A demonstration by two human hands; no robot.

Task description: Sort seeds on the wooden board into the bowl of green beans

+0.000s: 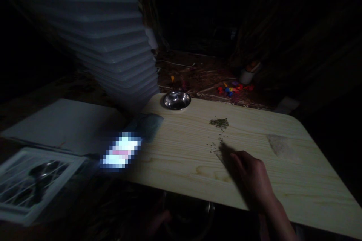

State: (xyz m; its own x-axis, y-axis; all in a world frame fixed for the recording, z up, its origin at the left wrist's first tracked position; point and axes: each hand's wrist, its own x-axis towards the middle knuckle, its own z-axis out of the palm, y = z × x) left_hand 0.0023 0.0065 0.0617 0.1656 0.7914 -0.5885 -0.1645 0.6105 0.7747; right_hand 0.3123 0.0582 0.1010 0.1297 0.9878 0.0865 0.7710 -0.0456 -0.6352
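Observation:
My right hand (253, 175) is over the wooden table (181, 169), its fingers curled together; what they hold, if anything, is hidden. Just beyond the fingertips lie loose small green grains, with a larger pile of green grains (219, 122) farther back. Below the table's near edge, in deep shadow, my left hand (160, 221) is beside a metal pot (188, 214). Its fingers are too dark and blurred to read. A shiny steel bowl (177, 101) stands at the table's far left corner.
A brightly lit, pixelated screen (121, 151) is at the table's left edge by a dark bluish cloth or bag (151, 126). Farther left is a white plastic basket (25, 184). Pale corrugated sheeting (113, 41) rises behind. Colourful toy pieces (234, 89) lie on the floor beyond.

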